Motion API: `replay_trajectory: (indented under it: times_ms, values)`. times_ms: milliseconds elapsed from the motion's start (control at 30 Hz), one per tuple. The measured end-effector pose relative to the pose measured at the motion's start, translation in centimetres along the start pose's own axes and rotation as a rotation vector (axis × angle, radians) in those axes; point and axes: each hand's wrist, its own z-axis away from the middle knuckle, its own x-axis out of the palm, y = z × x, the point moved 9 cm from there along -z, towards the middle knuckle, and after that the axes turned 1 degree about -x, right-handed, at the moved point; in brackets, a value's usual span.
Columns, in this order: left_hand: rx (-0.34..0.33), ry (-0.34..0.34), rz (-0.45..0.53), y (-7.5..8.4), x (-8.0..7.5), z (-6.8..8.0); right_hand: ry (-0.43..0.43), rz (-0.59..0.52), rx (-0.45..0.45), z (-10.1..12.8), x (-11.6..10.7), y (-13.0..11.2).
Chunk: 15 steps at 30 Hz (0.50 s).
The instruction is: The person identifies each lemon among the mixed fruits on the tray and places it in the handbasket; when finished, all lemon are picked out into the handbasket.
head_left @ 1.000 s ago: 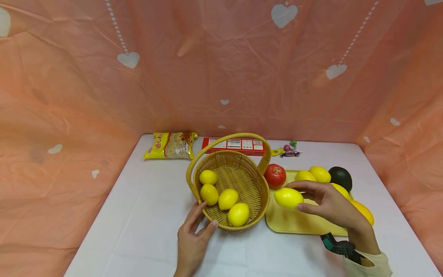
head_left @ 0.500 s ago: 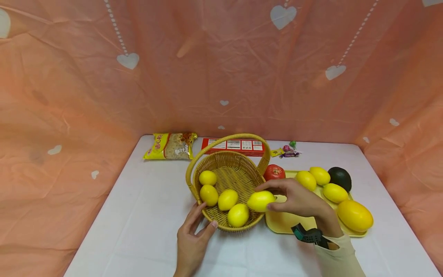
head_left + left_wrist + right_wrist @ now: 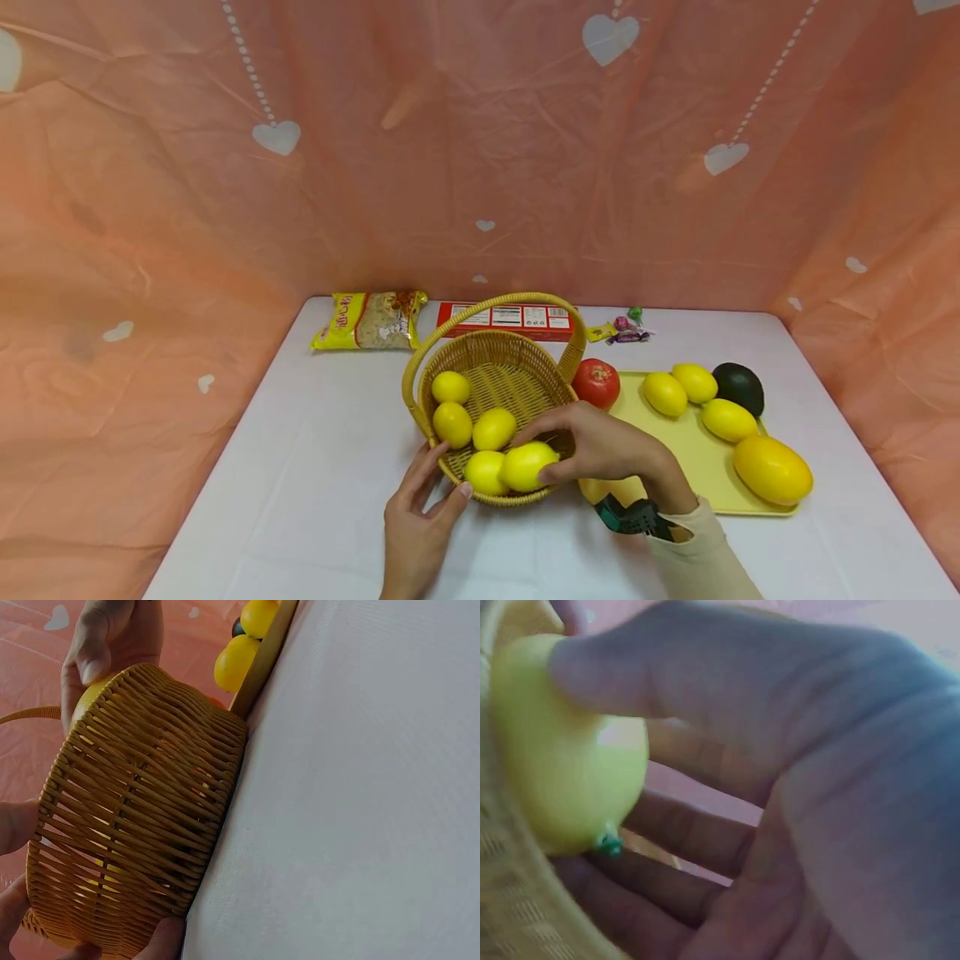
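A woven basket [image 3: 525, 354] with a hoop handle stands mid-table and holds several lemons. My right hand [image 3: 592, 446] grips a yellow lemon [image 3: 528, 465] and holds it inside the basket's near right part, against another lemon [image 3: 482, 471]. In the right wrist view the lemon [image 3: 570, 750] fills the left, with thumb and fingers curled round it. My left hand [image 3: 420, 508] steadies the basket's near left wall with thumb and fingers spread on the weave [image 3: 135, 817].
A yellow tray [image 3: 697, 450] right of the basket carries three lemons, a larger yellow fruit [image 3: 772, 469] and a dark avocado [image 3: 738, 387]. A tomato [image 3: 596, 382] sits by the tray. A snack bag [image 3: 369, 319], red box [image 3: 510, 317] and candies [image 3: 624, 327] lie at the back.
My right hand carried the lemon left from above the tray, over the basket rim and down among the lemons. The left hand stayed on the basket.
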Motion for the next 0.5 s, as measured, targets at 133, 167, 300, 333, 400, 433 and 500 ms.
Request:
replay_trajectory:
  times_ms: [133,167,300,333,400,433,500]
  values:
    - [0.007,-0.004,-0.002,0.1,0.0,0.0,0.006,-0.018,-0.031,-1.0,1.1,-0.8]
    - [0.009,-0.005,-0.002,0.1,0.0,0.0,0.010,-0.018,-0.039,-1.2,1.3,-1.0]
    - [0.014,-0.010,-0.003,0.1,0.1,0.0,0.040,-0.003,-0.058,-1.3,1.4,-1.5]
    - [0.015,-0.011,-0.001,0.1,0.1,0.0,0.054,-0.002,-0.061,-1.2,1.2,-1.6]
    - [0.017,-0.011,0.002,0.1,0.1,0.0,0.085,-0.010,-0.065,-0.8,0.7,-1.5]
    - [0.017,-0.010,0.002,0.1,0.0,0.0,0.101,-0.027,-0.066,-0.4,0.3,-1.4]
    - [0.017,-0.007,0.003,0.1,0.0,0.0,0.134,-0.074,-0.071,0.4,-0.5,-0.9]
